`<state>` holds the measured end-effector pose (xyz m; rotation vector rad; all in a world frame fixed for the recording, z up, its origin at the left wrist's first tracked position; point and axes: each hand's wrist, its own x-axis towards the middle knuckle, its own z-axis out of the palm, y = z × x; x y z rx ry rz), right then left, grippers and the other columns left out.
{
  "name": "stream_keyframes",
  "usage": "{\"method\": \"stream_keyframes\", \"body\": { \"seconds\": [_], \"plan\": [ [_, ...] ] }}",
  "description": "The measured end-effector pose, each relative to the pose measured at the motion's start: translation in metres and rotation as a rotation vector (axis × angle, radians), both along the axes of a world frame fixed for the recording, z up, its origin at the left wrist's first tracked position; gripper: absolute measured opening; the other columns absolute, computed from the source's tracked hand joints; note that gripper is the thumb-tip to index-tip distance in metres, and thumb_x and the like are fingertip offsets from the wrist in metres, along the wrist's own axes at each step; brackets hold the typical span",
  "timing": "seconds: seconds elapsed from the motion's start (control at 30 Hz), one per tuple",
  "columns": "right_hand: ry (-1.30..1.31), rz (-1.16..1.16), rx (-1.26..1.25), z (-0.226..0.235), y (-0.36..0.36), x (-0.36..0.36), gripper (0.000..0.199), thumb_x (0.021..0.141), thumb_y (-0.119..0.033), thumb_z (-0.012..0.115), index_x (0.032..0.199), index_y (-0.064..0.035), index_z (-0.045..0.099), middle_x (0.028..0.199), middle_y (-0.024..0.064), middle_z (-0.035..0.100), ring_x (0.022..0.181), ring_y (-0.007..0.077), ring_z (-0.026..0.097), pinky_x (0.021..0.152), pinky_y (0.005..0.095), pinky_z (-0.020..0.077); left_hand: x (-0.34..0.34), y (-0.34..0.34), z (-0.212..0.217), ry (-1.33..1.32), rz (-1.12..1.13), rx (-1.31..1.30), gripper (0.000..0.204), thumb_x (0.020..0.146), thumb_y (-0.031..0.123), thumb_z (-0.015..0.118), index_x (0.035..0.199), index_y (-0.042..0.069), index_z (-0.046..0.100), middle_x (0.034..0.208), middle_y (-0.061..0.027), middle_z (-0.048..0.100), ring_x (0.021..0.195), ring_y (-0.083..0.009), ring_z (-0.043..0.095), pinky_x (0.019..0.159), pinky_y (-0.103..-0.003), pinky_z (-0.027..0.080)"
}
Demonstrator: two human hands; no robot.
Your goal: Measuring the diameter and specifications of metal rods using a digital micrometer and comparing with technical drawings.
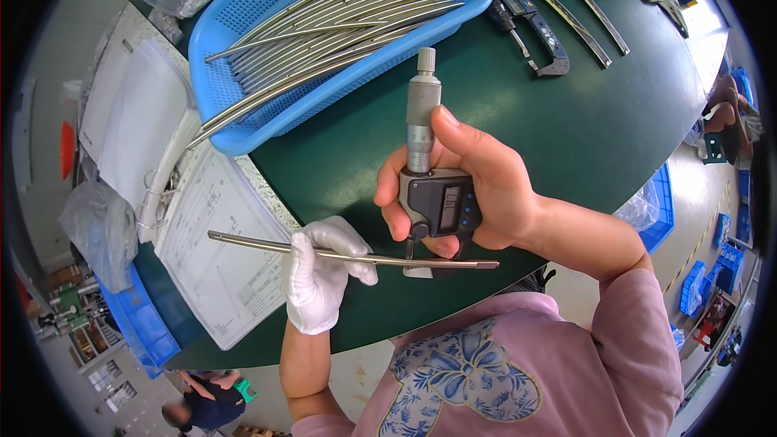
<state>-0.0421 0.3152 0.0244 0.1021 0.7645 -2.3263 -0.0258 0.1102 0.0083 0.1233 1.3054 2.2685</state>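
My left hand (318, 275), in a white glove, is closed around a slim metal rod (259, 243) that lies nearly level, its right end a little lower. My bare right hand (494, 178) grips a digital micrometer (422, 113), its thimble pointing away from me and its small screen facing up. The rod passes across the micrometer's jaws at the near end; whether both jaws touch it, I cannot tell. Farther off, a blue perforated basket (212, 89) holds many similar metal rods (324, 28), some resting over its rim.
A second digital micrometer (530, 28) lies on the green table (615, 105) near two long strips (566, 20). An open binder with printed drawings (231, 235) covers the left side. Plastic bags (101, 231) and blue bins (655, 210) stand around; other people (206, 400) are in the background.
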Motion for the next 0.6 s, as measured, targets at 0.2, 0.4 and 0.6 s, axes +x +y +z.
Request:
{"method": "stream_keyframes", "body": {
  "seconds": [0.2, 0.4, 0.6],
  "plan": [
    [-0.039, -0.004, -0.032, -0.003, 0.0, 0.001, 0.066, 0.085, -0.054, 0.017, 0.089, 0.0007, 0.053, 0.071, 0.012, 0.058, 0.041, 0.0132, 0.045, 0.039, 0.0228, 0.038, 0.002, 0.005, 0.0, -0.022, -0.012, 0.018, 0.055, 0.089, 0.043, 0.03, 0.076, -0.004, 0.055, 0.066, -0.0122, 0.05, 0.055, -0.0205, 0.053, 0.052, -0.03, 0.045],
    [-0.054, -0.03, -0.094, -0.005, -0.002, 0.001, 0.07, 0.084, -0.058, 0.02, 0.091, 0.0039, 0.052, 0.071, 0.0166, 0.056, 0.039, 0.0156, 0.046, 0.035, 0.0212, 0.0395, 0.006, 0.011, 0.003, -0.047, -0.085, -0.03, 0.052, 0.09, 0.04, 0.031, 0.081, -0.005, 0.056, 0.069, -0.0117, 0.051, 0.059, -0.0202, 0.055, 0.058, -0.031, 0.046],
    [-0.007, -0.036, -0.008, -0.005, -0.003, 0.001, 0.068, 0.084, -0.058, 0.021, 0.09, 0.0013, 0.053, 0.07, 0.0163, 0.056, 0.039, 0.0152, 0.046, 0.035, 0.0214, 0.0391, 0.007, 0.012, 0.001, -0.08, -0.079, -0.014, 0.053, 0.089, 0.041, 0.031, 0.081, -0.005, 0.056, 0.07, -0.012, 0.051, 0.06, -0.0203, 0.055, 0.059, -0.031, 0.046]
  ]
}}
